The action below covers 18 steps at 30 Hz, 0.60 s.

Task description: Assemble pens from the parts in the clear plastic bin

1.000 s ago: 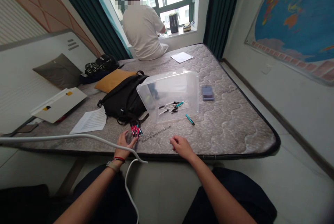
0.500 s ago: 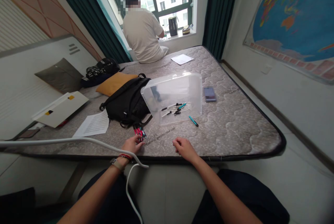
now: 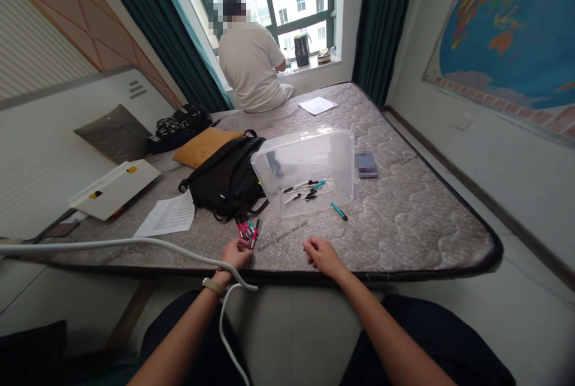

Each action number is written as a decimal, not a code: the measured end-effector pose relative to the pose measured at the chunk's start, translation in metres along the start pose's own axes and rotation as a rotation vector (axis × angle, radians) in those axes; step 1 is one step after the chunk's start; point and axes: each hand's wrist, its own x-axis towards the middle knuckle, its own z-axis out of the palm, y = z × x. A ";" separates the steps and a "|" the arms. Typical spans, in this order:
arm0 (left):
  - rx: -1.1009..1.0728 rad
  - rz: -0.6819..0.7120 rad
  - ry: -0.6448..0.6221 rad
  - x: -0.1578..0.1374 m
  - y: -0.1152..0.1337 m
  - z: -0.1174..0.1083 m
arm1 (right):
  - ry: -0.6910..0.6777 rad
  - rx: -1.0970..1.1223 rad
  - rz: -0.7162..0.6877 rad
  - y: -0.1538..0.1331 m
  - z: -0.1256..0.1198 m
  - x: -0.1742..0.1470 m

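Observation:
At the near edge of the mattress, my left hand [image 3: 238,253] is closed on a red and black pen [image 3: 255,234], which tilts up from the fingertips. Just beyond it lies a small pile of red and dark pens [image 3: 243,228]. My right hand [image 3: 322,255] rests over the mattress to the right, fingers curled, with nothing visible in them. A clear plastic box [image 3: 309,155] lies on its side farther back. Several black, white and teal pens [image 3: 309,189] are inside its opening. One teal pen [image 3: 339,211] lies outside, before the box's right corner.
A black backpack [image 3: 224,179] lies left of the box, beside a yellow cushion [image 3: 204,146]. Printed paper [image 3: 168,216] and a white folder [image 3: 117,188] lie farther left. A white cable [image 3: 157,243] crosses near my left wrist. Someone [image 3: 251,68] sits by the window, back turned.
My left hand has drawn a red pen up and slightly away from the pile. The right hand stays curled in about the same place. The view has shifted slightly.

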 end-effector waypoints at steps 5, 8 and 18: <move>0.040 0.036 -0.048 0.000 -0.005 0.004 | -0.003 0.010 0.018 -0.001 0.002 0.000; 0.143 0.129 0.005 -0.004 0.000 0.006 | -0.005 0.049 0.044 0.000 0.002 0.001; 0.118 0.105 0.202 -0.023 -0.029 -0.025 | -0.021 0.090 0.051 -0.001 0.002 0.001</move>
